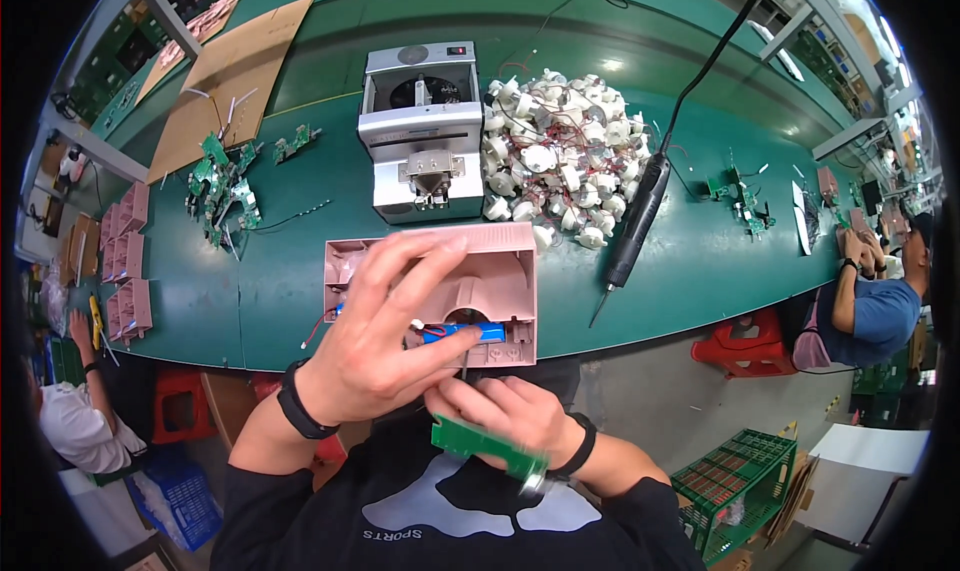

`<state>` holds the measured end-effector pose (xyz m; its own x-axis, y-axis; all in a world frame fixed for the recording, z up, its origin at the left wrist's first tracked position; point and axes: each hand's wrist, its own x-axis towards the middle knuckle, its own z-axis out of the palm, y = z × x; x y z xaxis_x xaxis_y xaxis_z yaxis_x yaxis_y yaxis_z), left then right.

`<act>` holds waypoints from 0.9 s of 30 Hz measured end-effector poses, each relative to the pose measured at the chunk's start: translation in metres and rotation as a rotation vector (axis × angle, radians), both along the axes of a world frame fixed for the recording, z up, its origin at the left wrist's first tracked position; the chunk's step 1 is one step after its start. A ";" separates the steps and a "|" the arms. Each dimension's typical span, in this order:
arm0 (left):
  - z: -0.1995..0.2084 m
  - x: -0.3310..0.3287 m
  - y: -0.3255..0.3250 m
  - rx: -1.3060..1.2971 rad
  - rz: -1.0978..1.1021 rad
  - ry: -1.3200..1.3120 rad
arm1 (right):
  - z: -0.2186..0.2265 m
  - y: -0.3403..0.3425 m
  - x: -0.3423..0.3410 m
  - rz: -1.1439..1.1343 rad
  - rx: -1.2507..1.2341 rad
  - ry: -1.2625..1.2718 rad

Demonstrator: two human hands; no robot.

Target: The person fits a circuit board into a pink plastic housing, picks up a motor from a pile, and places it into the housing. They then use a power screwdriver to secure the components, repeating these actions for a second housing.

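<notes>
A pink plastic housing (500,236) lies at the table's near edge, its inside facing up. In its near compartment sits a blue battery (490,332), with a red wire beside it. My left hand (375,346) reaches over the housing with fingers spread, one digit resting on the battery; it covers part of the left compartments. Just nearer to me, my right hand (510,416) is closed on a green circuit board (485,445), held below the housing's near wall. The board's right end is smeared by motion. A thin dark piece between the right fingers and the housing cannot be made out.
Behind the housing stand a grey machine (425,131) and a heap of white wired parts (560,156). An electric screwdriver (640,221) hangs from a cable at right. Circuit boards (220,186) pile up at left, near pink housings (128,306). A co-worker (870,301) sits at far right.
</notes>
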<state>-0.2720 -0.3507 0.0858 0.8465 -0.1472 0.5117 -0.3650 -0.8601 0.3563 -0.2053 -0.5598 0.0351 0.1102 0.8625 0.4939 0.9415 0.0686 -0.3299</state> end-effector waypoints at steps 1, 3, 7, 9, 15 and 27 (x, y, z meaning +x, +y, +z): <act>0.004 -0.003 0.002 0.028 0.025 -0.045 | 0.001 0.000 -0.001 0.007 0.084 -0.045; 0.014 -0.010 0.006 0.086 0.077 -0.137 | 0.003 -0.001 -0.003 0.022 0.253 -0.137; 0.030 -0.019 0.004 0.128 0.104 -0.223 | -0.052 -0.020 -0.001 -0.188 0.327 0.044; 0.030 -0.020 0.000 0.113 0.077 -0.208 | -0.043 -0.015 0.008 -0.341 0.382 0.278; 0.008 -0.019 -0.018 -0.104 -0.118 -0.032 | -0.039 0.009 0.044 -0.208 0.381 0.696; -0.050 0.003 -0.002 -0.056 0.050 0.148 | -0.069 -0.005 0.010 -0.280 -0.245 1.200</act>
<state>-0.2693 -0.3531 0.0357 0.9188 -0.0781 0.3870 -0.2625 -0.8531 0.4509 -0.1949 -0.5647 -0.0335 0.5724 0.7916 -0.2139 0.0120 -0.2689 -0.9631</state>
